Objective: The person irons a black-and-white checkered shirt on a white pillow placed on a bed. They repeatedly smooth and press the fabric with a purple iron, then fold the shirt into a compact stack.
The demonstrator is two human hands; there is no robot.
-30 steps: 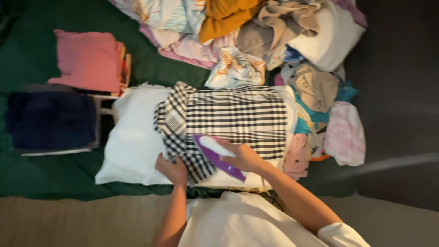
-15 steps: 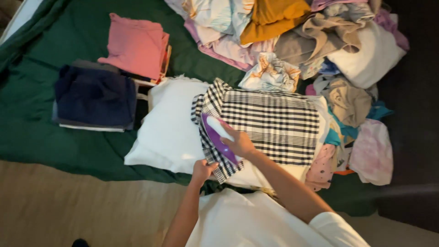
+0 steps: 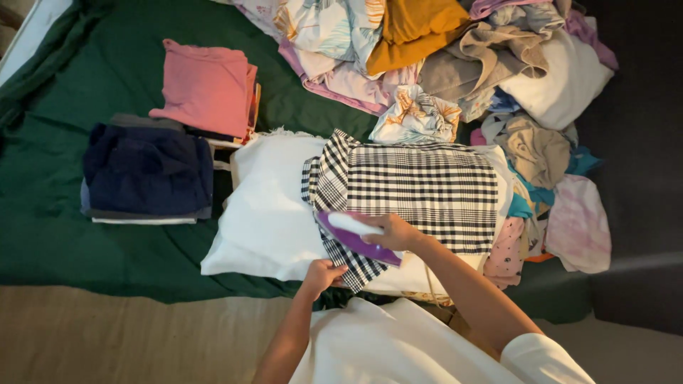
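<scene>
At frame centre, the soft, limp checked garment [image 3: 420, 188] is spread on a white pillow [image 3: 267, 206], its lower corner pinched by the left hand [image 3: 324, 274], while the rigid purple iron [image 3: 356, 238], judged heavy, is gripped by the right hand [image 3: 395, 231] at its handle.

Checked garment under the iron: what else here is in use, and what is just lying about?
In use: right hand on purple iron; left hand holding checked garment; white pillow.
Lying about: pink folded stack; navy folded stack; unfolded clothes pile.
</scene>
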